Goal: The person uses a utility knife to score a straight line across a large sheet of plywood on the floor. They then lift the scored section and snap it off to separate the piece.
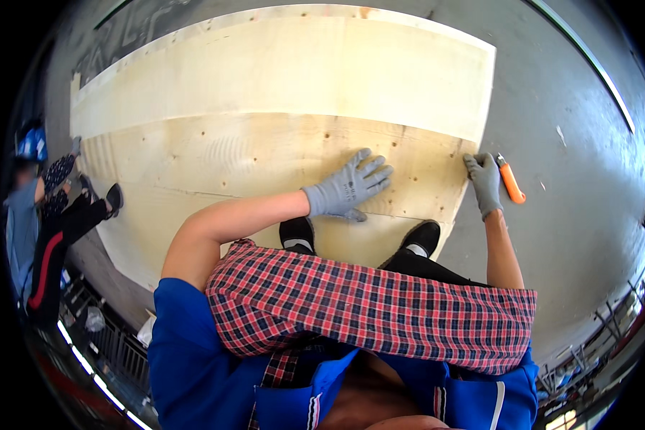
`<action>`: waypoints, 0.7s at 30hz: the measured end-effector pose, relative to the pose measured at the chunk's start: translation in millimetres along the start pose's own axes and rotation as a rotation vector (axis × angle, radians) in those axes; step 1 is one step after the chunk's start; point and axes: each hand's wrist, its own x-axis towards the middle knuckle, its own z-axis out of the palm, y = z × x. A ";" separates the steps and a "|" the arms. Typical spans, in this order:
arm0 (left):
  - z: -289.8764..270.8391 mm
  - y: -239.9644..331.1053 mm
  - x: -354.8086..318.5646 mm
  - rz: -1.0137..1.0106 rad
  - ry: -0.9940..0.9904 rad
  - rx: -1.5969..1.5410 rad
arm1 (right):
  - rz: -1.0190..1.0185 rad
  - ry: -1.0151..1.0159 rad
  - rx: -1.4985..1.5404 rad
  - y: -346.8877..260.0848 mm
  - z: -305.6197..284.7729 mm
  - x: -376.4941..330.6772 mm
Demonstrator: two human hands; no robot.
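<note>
My left hand [349,188], in a grey work glove, lies with fingers spread on a long knotty plywood strip [265,147]. At the strip's right end, my right hand [486,183], gloved the same way, has its fingers closed on the edge. Just right of that hand, an orange-handled utility knife [511,183] rests on the floor, apart from the glove. Beyond the strip is a paler plywood sheet [279,68]; more pale plywood [358,240] lies on the near side, under my black shoes.
At the left end of the boards a person [46,236] in dark trousers with a red stripe crouches, a gloved hand by the strip's end. Grey floor [566,215] extends to the right, with a long metal strip [588,57] at far right. Dark racks [115,344] stand lower left.
</note>
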 end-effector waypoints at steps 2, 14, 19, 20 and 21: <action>-2.1 -6.9 -4.7 -0.006 0.130 -0.069 | -0.004 -0.033 0.038 1.4 -0.7 0.6; -5.8 -47.2 -23.3 -0.240 0.286 -0.017 | -0.137 -0.068 -0.223 -27.4 -20.6 4.4; -20.8 -48.1 -25.4 -0.263 0.179 0.012 | -0.340 -0.016 -0.343 -113.3 -42.5 30.2; -18.6 -49.5 -21.6 -0.253 0.170 0.031 | -0.341 -0.027 -0.359 -138.4 -50.3 33.8; -17.5 -47.7 -17.8 -0.242 0.167 0.042 | -0.405 -0.025 -0.368 -166.2 -55.7 34.4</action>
